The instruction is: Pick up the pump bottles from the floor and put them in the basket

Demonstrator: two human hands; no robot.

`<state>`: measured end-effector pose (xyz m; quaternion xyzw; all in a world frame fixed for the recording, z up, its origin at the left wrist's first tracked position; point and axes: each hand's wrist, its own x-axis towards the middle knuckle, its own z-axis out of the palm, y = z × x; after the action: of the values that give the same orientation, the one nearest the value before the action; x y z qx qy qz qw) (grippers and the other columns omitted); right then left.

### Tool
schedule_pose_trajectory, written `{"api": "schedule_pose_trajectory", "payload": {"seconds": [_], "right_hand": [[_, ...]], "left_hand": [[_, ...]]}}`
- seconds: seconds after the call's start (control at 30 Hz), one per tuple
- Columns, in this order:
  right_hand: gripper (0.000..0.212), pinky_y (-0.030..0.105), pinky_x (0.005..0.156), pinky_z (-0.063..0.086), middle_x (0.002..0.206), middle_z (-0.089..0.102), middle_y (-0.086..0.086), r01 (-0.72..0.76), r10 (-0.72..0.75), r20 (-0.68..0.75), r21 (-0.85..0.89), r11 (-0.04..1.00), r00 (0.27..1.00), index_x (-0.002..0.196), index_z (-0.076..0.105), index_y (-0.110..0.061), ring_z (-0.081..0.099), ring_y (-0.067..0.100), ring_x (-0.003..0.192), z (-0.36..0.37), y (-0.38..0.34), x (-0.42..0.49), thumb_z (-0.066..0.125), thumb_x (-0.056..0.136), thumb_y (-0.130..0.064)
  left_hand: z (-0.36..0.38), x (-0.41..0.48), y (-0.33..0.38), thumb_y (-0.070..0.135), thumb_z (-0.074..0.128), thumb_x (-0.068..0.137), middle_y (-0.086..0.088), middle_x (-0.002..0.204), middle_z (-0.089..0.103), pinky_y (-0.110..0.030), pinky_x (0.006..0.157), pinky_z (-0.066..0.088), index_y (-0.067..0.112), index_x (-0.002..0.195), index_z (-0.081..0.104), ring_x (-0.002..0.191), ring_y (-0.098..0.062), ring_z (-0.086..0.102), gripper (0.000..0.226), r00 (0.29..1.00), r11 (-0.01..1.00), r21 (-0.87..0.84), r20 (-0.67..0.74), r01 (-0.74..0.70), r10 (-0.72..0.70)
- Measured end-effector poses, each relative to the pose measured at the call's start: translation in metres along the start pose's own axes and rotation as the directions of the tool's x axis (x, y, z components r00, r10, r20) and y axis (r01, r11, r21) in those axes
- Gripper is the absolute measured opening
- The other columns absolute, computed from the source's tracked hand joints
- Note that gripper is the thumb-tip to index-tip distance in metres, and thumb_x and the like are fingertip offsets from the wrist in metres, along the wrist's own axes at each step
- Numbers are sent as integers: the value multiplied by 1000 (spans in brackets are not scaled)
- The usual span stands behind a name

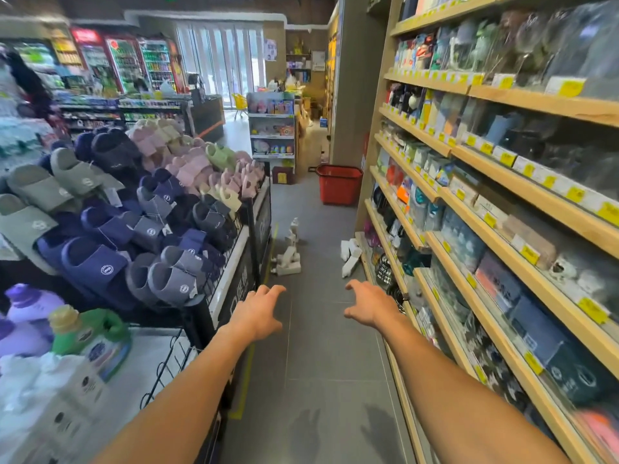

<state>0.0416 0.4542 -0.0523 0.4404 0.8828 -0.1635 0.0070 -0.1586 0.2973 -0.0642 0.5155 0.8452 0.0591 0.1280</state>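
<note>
Head view: your left hand (259,309) and right hand (368,304) reach out spread and empty at lower centre. White pump bottles (288,252) lie on the floor (318,363) mid-frame; the red basket (339,184) stands beyond. None looks collected yet.

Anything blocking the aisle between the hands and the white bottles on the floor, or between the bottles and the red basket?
Nothing visible. Bare grey floor runs from the left hand and right hand, both empty, to the white pump bottles by the slipper rack and by the shelving. The red basket stands beyond, floor clear.
</note>
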Motion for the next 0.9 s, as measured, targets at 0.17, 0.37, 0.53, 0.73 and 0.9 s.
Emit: {"api": "schedule_pose_trajectory", "payload": {"seconds": [0.17,0.37,0.53,0.73,0.9], "right_hand": [[67,42,95,49,138,56,6,10,-10,5,24,1000,1000,148,43,-28,54,31,124,2,5,50,71,88,-37],[69,42,91,50,132,58,3,14,-15,20,37,999,1000,149,40,-29,55,29,119,9,-6,107,71,87,-35],[65,46,96,46,135,54,5,13,-14,-22,-61,998,1000,147,40,-25,51,30,125,2,-21,164,69,90,-36],[46,48,102,41,136,53,4,42,-39,17,-237,971,999,134,53,-25,47,29,128,-15,-48,226,67,92,-40],[44,48,99,40,135,53,5,49,-48,8,-301,952,999,133,53,-26,47,30,127,-26,-59,276,66,92,-36]], "left_hand": [[4,40,-1,32,73,85,-5,145,39,-49,102,46,33,154,22,131,-31,43,86,1000,1000,14,18,-8,8],[-4,105,-21,33,73,86,-5,146,39,-49,102,46,34,153,22,132,-31,42,85,1000,998,63,28,-16,14],[-25,173,-50,36,70,88,-6,147,38,-50,105,43,29,155,23,134,-33,40,82,999,982,184,5,-45,45],[-55,237,-84,43,65,89,-7,143,42,-52,104,40,24,149,33,131,-34,41,70,997,944,320,13,-75,75],[-69,287,-93,43,61,92,-7,145,41,-51,104,40,24,150,32,133,-33,40,67,995,935,341,30,-95,91]]}}
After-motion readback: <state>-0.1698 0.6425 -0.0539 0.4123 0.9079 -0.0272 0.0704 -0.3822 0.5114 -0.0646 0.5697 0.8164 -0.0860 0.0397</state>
